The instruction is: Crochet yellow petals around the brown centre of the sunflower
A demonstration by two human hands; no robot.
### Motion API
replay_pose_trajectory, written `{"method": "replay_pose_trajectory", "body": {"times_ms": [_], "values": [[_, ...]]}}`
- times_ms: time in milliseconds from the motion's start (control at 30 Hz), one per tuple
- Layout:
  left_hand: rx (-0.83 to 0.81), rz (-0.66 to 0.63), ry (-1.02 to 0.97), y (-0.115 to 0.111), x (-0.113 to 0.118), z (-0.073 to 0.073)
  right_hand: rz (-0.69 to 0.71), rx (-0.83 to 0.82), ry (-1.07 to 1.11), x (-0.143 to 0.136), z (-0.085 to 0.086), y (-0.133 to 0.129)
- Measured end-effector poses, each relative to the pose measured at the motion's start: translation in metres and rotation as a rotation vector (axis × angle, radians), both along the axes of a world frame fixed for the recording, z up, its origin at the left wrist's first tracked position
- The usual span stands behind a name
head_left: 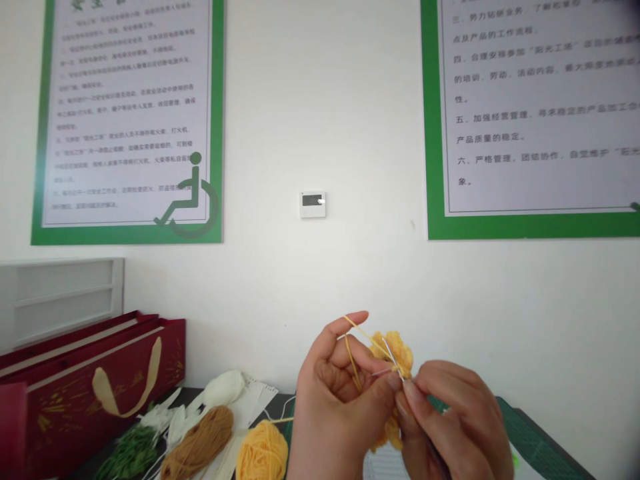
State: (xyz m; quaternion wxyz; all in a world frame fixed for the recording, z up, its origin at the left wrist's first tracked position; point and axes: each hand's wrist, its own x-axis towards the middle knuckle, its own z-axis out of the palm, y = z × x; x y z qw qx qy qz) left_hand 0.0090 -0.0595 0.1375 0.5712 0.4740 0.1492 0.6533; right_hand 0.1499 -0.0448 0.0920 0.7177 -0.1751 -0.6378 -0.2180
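My left hand (345, 400) pinches a ruffled piece of yellow crochet work (400, 347) between thumb and fingers, its index finger raised with a strand of yellow yarn (363, 330) running over it. Close against it, my right hand (455, 413) is closed around a crochet hook (390, 350), whose thin metal shaft meets the stitches at my left fingertips. Part of the crochet piece hangs below, behind my hands. A ball of yellow yarn (263, 451) lies to the left of my left wrist, with a strand leading toward my hands.
Brown yarn (200, 443), white yarn (225, 388) and a green bundle of yarn (131, 453) lie at left. Dark red gift bags (60, 427) stand beyond them. A green cutting mat (530, 437) is at right. Framed posters and a small panel (313, 208) hang on the wall.
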Motion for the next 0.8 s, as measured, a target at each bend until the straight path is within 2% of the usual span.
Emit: {"method": "replay_pose_trajectory", "body": {"times_ms": [67, 133, 267, 400, 467, 667, 733, 800], "values": [[0.034, 0.051, 0.031, -0.001, 0.001, 0.000, -0.100, 0.054, -0.073, 0.003, 0.000, -0.006], [0.038, 0.041, 0.073, 0.000, -0.001, 0.000, -0.133, 0.040, -0.109, 0.006, 0.000, -0.011], [0.037, 0.040, 0.146, 0.004, -0.005, -0.003, -0.086, -0.068, -0.009, 0.004, -0.004, -0.013], [0.035, 0.063, 0.153, 0.006, -0.007, -0.001, 0.040, -0.222, 0.186, -0.004, -0.001, -0.013], [0.032, 0.035, 0.154, 0.004, -0.009, 0.001, 0.183, -0.302, 0.236, -0.005, 0.002, -0.013], [0.027, -0.161, 0.118, 0.005, -0.014, 0.000, 0.852, -0.734, 0.304, -0.003, 0.014, -0.010], [0.034, -0.183, 0.127, 0.008, -0.013, -0.002, 1.000, -0.813, 0.315, -0.007, 0.016, -0.008], [0.045, -0.174, 0.120, 0.010, -0.012, -0.005, 1.060, -0.820, 0.344, -0.011, 0.016, -0.006]]}}
